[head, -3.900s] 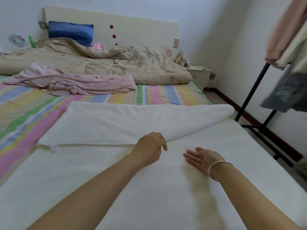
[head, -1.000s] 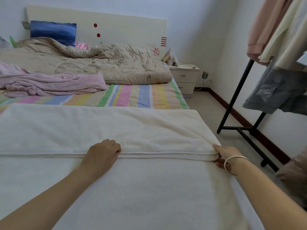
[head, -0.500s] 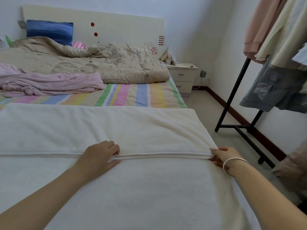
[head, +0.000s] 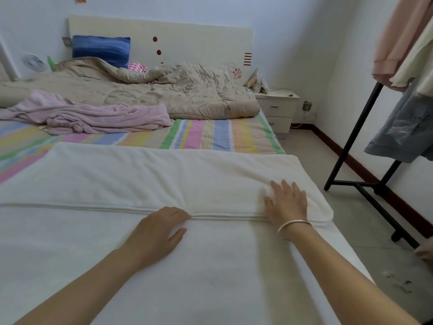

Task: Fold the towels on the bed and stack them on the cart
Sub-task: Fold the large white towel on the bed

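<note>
A large white towel (head: 131,181) lies spread over the near half of the bed, its far part folded back toward me so that a hemmed edge runs across the middle. My left hand (head: 159,231) rests at that edge near the centre, fingers curled onto the hem. My right hand (head: 287,201) lies flat with spread fingers on the folded layer near its right end, a silver bangle on the wrist. A crumpled pink towel (head: 93,116) lies farther up the bed on the left. No cart is in view.
A beige quilt (head: 164,90) and a blue pillow (head: 100,49) fill the head of the striped bed (head: 210,134). A white nightstand (head: 277,109) stands beyond the bed's right side. A black clothes rack (head: 351,139) with hanging garments stands on the floor at right.
My right hand left the towel's right corner and moved up onto the folded layer, now lying flat there. My left hand stays at the hem. The view shifted slightly left.
</note>
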The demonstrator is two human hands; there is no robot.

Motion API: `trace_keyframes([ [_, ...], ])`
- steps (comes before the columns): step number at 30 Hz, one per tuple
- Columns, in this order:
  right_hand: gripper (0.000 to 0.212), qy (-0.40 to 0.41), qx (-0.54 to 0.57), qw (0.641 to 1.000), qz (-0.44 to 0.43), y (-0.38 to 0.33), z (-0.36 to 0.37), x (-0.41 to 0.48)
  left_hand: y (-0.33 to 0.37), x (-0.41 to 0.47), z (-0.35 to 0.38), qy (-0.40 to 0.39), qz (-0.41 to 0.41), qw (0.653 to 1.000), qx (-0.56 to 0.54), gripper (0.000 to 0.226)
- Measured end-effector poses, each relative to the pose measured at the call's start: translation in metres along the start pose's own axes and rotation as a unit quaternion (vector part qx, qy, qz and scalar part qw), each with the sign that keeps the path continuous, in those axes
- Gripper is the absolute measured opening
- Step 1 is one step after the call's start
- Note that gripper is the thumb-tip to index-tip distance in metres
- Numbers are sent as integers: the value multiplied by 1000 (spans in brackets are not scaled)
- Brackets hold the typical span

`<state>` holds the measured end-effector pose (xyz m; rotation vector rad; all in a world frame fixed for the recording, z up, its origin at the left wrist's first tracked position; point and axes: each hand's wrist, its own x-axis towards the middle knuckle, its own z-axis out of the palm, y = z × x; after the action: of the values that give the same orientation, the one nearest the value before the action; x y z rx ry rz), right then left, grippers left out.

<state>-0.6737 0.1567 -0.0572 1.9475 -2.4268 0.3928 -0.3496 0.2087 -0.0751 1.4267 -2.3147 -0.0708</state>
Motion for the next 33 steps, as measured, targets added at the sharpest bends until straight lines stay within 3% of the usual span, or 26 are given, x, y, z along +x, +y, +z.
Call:
trace_keyframes([
  [5, 69, -141, -15, 979, -146, -121, 38, -43, -35, -66, -24, -7, -71, 997, -19, 64],
  [11, 65, -189, 34, 902, -387, -226, 49, -143, -96, -164, -61, 79, -172, 981, -48, 47],
  [16, 85, -181, 72, 845, -498, -253, 45, -208, -109, -212, -75, 130, -183, 973, -52, 30],
  [21, 84, -97, 93, 807, -575, -251, 49, -242, -101, -240, -82, 138, -147, 978, -52, 14],
  [25, 89, -71, 50, 801, -592, -242, 51, -250, -100, -256, -83, 133, -137, 978, -81, 20],
  [29, 71, 4, 30, 800, -600, -236, 47, -262, -100, -272, -87, 48, -101, 992, -58, 59],
  [33, 47, 93, 60, 799, -591, -223, 45, -263, -99, -275, -87, 63, -75, 995, 5, 49],
])
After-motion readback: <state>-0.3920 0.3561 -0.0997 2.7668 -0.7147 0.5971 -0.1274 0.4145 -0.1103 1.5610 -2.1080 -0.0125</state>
